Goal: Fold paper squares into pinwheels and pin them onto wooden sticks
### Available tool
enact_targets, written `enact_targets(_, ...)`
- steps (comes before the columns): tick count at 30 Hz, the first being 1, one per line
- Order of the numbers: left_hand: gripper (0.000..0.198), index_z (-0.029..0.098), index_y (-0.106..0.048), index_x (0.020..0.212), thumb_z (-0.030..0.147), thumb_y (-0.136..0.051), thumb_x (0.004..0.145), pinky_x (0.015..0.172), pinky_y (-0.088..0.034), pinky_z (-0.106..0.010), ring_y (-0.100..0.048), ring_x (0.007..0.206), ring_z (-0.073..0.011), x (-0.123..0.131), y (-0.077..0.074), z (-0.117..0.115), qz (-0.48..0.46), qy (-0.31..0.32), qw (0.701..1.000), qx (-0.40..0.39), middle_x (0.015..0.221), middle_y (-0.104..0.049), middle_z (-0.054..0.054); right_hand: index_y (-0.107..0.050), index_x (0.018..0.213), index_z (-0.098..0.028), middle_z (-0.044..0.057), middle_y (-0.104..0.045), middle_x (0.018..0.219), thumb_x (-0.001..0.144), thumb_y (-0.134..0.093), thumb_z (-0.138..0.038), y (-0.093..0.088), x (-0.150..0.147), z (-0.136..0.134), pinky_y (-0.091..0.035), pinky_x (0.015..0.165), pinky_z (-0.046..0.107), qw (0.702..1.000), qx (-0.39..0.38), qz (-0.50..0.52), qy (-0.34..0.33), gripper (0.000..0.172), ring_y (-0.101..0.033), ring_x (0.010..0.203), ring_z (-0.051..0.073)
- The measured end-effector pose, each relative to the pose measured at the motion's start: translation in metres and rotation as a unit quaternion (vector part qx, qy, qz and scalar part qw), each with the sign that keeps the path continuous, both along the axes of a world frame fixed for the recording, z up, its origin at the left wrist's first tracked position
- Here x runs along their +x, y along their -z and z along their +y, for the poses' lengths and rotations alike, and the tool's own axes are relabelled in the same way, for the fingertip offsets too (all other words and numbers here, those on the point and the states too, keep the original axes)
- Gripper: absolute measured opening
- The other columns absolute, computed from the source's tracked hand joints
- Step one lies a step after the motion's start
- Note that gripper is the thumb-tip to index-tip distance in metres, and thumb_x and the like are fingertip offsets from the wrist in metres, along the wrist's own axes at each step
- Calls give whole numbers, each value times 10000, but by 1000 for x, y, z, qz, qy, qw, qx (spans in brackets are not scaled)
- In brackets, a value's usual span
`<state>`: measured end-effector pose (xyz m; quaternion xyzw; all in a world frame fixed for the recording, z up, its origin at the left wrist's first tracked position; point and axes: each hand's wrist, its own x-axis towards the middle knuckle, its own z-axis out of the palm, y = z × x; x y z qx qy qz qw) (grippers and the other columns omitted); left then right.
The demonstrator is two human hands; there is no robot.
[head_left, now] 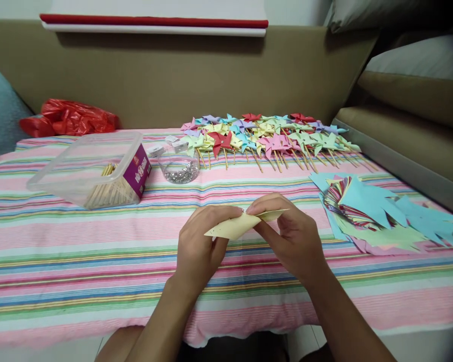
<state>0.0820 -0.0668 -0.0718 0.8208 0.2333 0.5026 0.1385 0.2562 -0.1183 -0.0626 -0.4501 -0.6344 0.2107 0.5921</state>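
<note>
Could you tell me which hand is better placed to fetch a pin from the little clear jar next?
Left, probably. The left hand sits on the same side as the pin jar, while the right hand pinches the yellow paper farther away.

A table under a striped cloth [79, 261] carries a clear plastic box of wooden sticks [94, 168] at left; a small clear bag of silvery pins [179, 170] beside it; rows of paper pinwheels [268, 138] along the far edge; a pile of cut coloured paper [377, 213] at right.
</note>
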Motion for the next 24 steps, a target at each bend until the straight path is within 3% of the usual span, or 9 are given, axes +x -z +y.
enact_targets(6,191,217,-617,1069,82,-571,941,790,-525,-285,-695,897,-163,3,2,2,4,-3,1000,-8,972,-742,-25,-683,972,-284,30,-652,944,946,-646,-267,3,-2,2,-508,842,380,998,-49,42,-19,48,-629,909,212)
enact_targets(12,160,208,-645,1058,124,-545,964,783,-540,-289,-698,917,-175,6,8,2,-4,-17,996,-90,1004,-730,-50,-651,948,-252,35,-648,932,960,-608,-327,6,-10,5,-491,808,351,996,-82,27,24,87,-617,894,213)
enact_targets(16,106,200,-653,1026,207,-565,967,767,-526,-310,-687,880,-199,9,9,-1,-15,-68,986,-154,948,-727,-63,-644,999,-245,52,-689,981,949,-610,-359,10,-19,10,-501,821,355,993,-103,42,49,130,-636,960,238)
enact_targets(20,84,210,-609,1026,269,-577,974,796,-508,-299,-665,884,-185,11,4,-4,-53,-60,974,-210,930,-695,-39,-666,1022,-238,66,-728,1028,921,-642,-388,11,-24,17,-514,852,371,986,-125,91,55,183,-654,1024,259)
enact_targets(24,166,212,-596,1129,265,-584,972,899,-509,-312,-674,1010,-190,7,-8,-3,-67,-35,968,-238,1081,-711,-57,-693,1061,-224,70,-753,1049,868,-709,-430,9,-26,22,-520,897,403,971,-138,189,46,283,-682,990,258)
